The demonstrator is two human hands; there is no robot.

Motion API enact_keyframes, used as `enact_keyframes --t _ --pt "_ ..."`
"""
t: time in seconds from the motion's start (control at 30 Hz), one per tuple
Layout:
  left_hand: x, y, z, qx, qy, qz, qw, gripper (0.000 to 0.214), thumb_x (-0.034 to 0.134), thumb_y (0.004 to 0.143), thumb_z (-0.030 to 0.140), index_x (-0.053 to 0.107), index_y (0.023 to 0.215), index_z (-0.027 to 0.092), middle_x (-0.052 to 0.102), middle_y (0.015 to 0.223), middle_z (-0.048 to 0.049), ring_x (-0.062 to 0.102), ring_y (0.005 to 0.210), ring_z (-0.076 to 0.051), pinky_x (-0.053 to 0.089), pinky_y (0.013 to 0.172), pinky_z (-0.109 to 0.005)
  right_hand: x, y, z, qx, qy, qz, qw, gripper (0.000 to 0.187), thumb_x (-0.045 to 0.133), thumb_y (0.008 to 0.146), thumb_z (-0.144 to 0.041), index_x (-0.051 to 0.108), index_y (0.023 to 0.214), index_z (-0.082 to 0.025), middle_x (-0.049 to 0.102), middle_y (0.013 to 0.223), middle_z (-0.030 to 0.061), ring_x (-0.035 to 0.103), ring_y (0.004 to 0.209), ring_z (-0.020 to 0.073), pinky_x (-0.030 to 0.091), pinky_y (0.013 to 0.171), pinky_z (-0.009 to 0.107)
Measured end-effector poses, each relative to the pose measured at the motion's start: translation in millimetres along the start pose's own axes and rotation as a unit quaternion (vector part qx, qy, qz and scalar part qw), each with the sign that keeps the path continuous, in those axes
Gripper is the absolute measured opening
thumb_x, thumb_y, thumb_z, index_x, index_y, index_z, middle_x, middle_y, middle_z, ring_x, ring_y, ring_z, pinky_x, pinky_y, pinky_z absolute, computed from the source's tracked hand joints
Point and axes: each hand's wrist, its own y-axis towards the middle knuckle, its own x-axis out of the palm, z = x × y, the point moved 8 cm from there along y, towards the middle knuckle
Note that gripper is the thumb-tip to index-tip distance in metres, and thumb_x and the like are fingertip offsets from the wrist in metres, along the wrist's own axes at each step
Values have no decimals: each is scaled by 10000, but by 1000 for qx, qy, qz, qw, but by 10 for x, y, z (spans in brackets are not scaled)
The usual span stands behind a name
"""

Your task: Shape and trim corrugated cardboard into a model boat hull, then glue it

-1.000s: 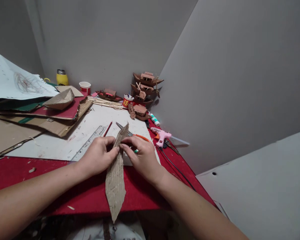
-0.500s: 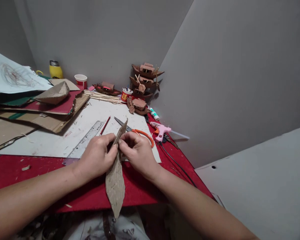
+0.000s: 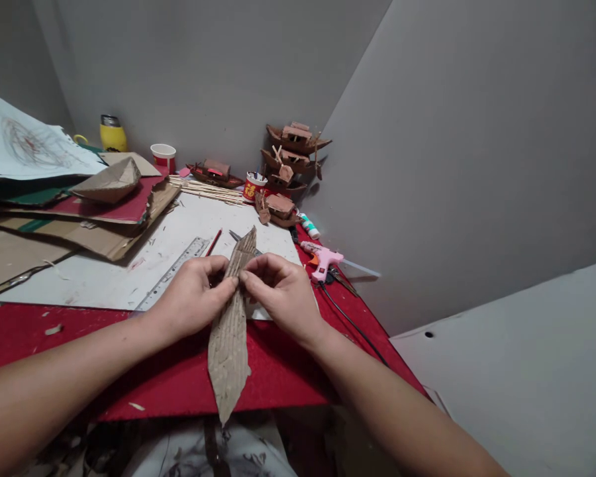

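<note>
Between my two hands is a long brown cardboard piece [image 3: 230, 351], pointed at both ends, with its ridged side facing me. My left hand [image 3: 193, 295] pinches its left edge near the middle. On the opposite edge, the thumb and fingers of my right hand [image 3: 283, 295] are closed on it. The cardboard slants, its upper tip over the white board and its lower tip past the table's front edge. Behind it lie scissors [image 3: 235, 236], mostly hidden by the cardboard and my right hand. A clear ruler [image 3: 179, 265] and a red pencil [image 3: 213, 243] rest beyond my left hand.
Stacked cardboard sheets [image 3: 114, 246] with a small folded cardboard boat [image 3: 110, 182] stand at left. Model boats [image 3: 298, 139] are piled against the wall. A pink glue gun [image 3: 322, 260] with a black cord lies at right on the red cloth [image 3: 288, 371].
The cardboard has turned so its ridged face shows wider, its upper end now broad to view. My right hand has shifted slightly and covers the orange scissor handles.
</note>
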Motion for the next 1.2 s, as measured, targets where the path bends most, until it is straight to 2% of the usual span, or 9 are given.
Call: enact_keyframes --t 0.13,0.3,0.4,0.53,0.67,0.9,1.0,1.13,1.2 --pt "-33 -4 13 26 76 15 997 173 488 804 228 563 675 140 548 622 14 491 600 -124 360 546 -225 -25 -26 -66 -64 -83 21 994 82 598 778 -251 597 773 -169 599 639 2 539 551 112 442 520 219" --pt "-14 -60 101 79 202 32 976 179 474 814 168 493 636 166 477 557 40 430 533 -104 300 537 -234 -3 -49 -116 -96 -169 11 981 79 550 810 -213 594 759 -171 624 676 19 566 607 129 441 567 229" --pt "21 -87 114 96 254 38 962 198 474 808 139 437 617 176 435 548 43 407 528 -105 284 541 -241 26 -35 -81 -72 -151 -12 986 84 521 814 -215 575 763 -176 606 670 9 551 601 125 431 557 225" --pt "57 -100 94 100 275 37 955 180 461 806 126 430 636 178 464 585 28 430 561 -115 292 560 -245 57 -3 13 12 -66 -25 997 71 516 752 -203 525 686 -177 525 577 -32 488 517 102 378 481 207" --pt "59 -86 71 84 239 28 967 177 461 811 153 448 637 177 456 566 37 417 540 -109 293 541 -237 55 3 15 34 -32 -6 999 58 507 696 -178 491 640 -183 461 527 -60 433 465 84 334 450 201" --pt "33 -42 5 22 74 9 997 143 480 806 194 599 748 141 583 663 11 522 638 -132 393 583 -223 -87 45 -10 -48 -159 47 985 64 525 689 -139 520 636 -175 489 546 -45 449 502 90 344 485 211" --pt "3 -27 -6 -2 -14 7 1000 152 505 800 203 635 828 130 610 703 3 551 665 -141 429 602 -230 -151 64 -5 -58 -130 60 988 90 547 733 -171 518 648 -178 482 540 -48 454 490 90 362 479 213" --pt "-18 -2 -32 -21 -93 -1 995 172 549 793 220 661 889 130 637 743 -5 572 689 -147 457 620 -238 -157 19 -114 -125 -69 64 988 44 575 797 -207 586 830 -180 596 704 -3 553 603 113 454 558 233" --pt "-10 9 -37 -16 -120 -11 993 195 565 794 210 671 943 144 653 782 -3 585 725 -147 468 654 -237 -142 -22 -185 -169 -82 69 980 150 595 805 -200 607 954 -196 628 808 20 588 682 128 485 599 247"
